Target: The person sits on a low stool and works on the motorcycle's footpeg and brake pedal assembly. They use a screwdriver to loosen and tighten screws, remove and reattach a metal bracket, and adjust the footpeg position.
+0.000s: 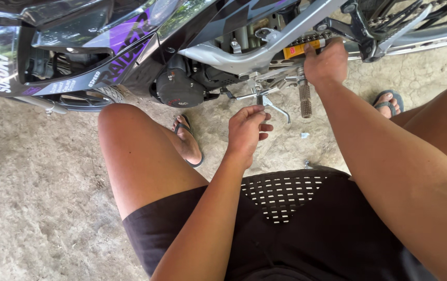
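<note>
A black and purple motorcycle [104,47] stands on the concrete in front of me. My left hand [247,130] hovers just below its gear shift lever [265,99], fingers curled together with nothing visible in them. My right hand [327,62] is closed on a part of the silver frame [244,54] next to a yellow tag [299,48], above the ribbed footpeg [305,100]. What the right fingers grip is hidden behind the hand.
I squat with bare knees either side, feet in sandals [188,139] [388,102]. The black engine cover [179,88] sits left of the lever. The side stand [280,110] angles down to the concrete floor [36,198]. The chain [390,18] runs top right.
</note>
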